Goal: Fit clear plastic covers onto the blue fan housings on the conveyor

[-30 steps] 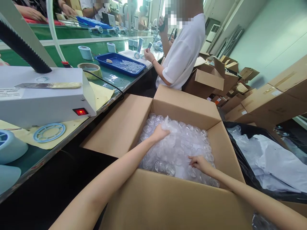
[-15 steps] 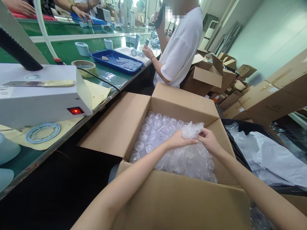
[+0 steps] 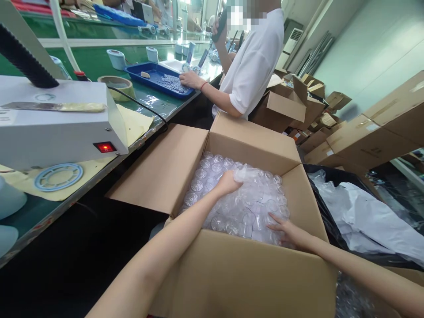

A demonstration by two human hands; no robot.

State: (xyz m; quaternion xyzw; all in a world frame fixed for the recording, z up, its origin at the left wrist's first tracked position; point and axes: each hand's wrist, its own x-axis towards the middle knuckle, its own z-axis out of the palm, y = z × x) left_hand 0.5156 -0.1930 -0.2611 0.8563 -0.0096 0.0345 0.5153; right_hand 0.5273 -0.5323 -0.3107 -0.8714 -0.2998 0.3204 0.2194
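Observation:
An open cardboard box (image 3: 185,165) stands in front of me, filled with several clear plastic round parts inside a clear plastic bag (image 3: 255,201). My left hand (image 3: 228,182) is closed on a bunched fold of that bag near the box's middle. My right hand (image 3: 284,229) lies lower right in the box, fingers spread flat on the bag over the clear parts.
A white machine (image 3: 56,123) with a lit red switch sits on the green bench at left, beside a blue ring (image 3: 58,176). A person in a white shirt (image 3: 255,66) reaches into a blue tray (image 3: 159,79). Cardboard boxes (image 3: 361,137) and a black bag (image 3: 351,207) stand right.
My right hand let go of the bag's bunched top and dropped to the lower right of the box. My left hand kept the bag. The person's hand moved into the blue tray.

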